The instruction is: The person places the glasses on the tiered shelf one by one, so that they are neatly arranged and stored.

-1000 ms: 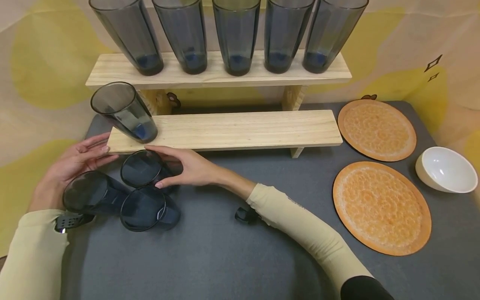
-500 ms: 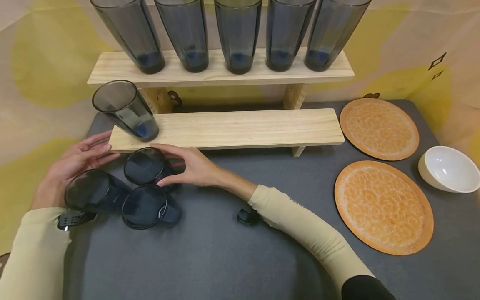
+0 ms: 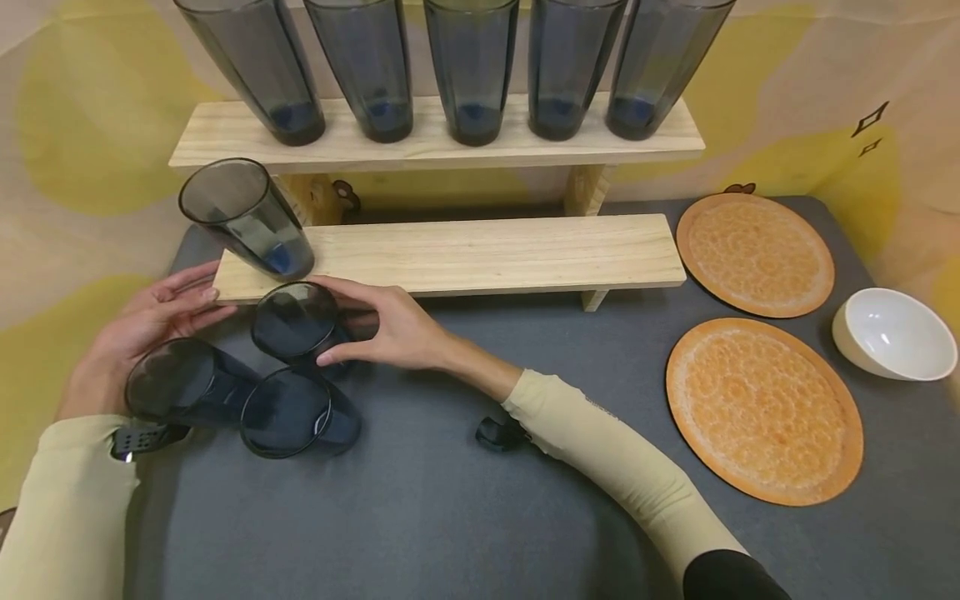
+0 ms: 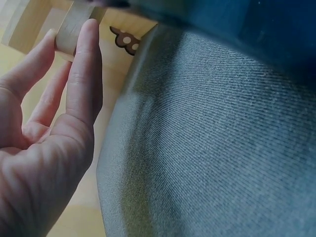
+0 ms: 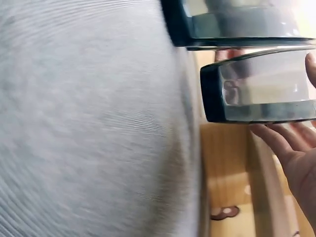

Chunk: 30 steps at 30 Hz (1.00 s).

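Note:
In the head view my right hand (image 3: 386, 325) grips a dark tinted glass tumbler (image 3: 294, 321) with thumb and fingers around its side. The right wrist view shows this tumbler's base (image 5: 212, 94) slightly off the table. Two more tumblers stand on the table beside it, a left tumbler (image 3: 180, 383) and a front tumbler (image 3: 288, 417). My left hand (image 3: 161, 321) reaches behind the left tumbler and holds the left end of the lower wooden shelf (image 3: 480, 250) between thumb and fingers. One tumbler (image 3: 258, 225) stands on that shelf's left end.
Several matching tumblers (image 3: 476, 75) line the upper shelf (image 3: 438, 154). Right of the shelves lie two round orange placemats, a back placemat (image 3: 753, 254) and a front placemat (image 3: 765, 412), near a white bowl (image 3: 892, 337). Everything rests on a dark grey tabletop (image 3: 420, 500).
My right hand has raised the gripped tumbler slightly, shifting it a little right and toward the shelf. The left hand stays at the shelf end.

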Motion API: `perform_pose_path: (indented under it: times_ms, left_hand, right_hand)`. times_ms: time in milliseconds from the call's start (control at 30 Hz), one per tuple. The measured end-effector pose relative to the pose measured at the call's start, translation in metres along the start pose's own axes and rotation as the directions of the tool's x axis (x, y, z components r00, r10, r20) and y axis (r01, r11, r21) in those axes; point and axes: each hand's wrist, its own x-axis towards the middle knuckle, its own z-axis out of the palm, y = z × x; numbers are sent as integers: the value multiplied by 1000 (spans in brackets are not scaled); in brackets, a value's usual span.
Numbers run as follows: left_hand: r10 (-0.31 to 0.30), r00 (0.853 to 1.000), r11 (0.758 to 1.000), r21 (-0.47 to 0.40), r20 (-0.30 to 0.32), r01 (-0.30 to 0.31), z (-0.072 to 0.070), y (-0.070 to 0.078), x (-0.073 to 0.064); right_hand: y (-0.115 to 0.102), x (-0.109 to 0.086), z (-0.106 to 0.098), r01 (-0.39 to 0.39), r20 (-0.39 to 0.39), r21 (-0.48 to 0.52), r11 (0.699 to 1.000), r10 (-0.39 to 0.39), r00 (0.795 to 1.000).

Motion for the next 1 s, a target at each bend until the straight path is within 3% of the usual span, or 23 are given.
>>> perform_pose_path:
  times_ms: [200, 400, 633, 800, 1000]
  left_hand:
    - [2, 1000, 1000, -11, -9, -2, -2, 1, -2]
    - [8, 1000, 1000, -11, -17, -8, -3, 2, -4]
    - [12, 994, 997, 82, -106, -3, 2, 4, -1]
    - [6, 997, 999, 40, -76, -3, 4, 4, 1]
    - [7, 996, 1000, 31, -93, -4, 4, 2, 0]
  right_hand:
    - [-20, 3, -13, 45, -35, 68, 997, -42, 998]
    - [-34, 5, -24, 114, -131, 53, 992, -106, 986]
    - [-33, 12, -39, 166, -251, 16, 986, -157, 955]
    - [-26, 16, -46, 148, -310, -23, 989, -148, 939]
    - [-23, 21, -53, 99, -344, -96, 990, -127, 930]
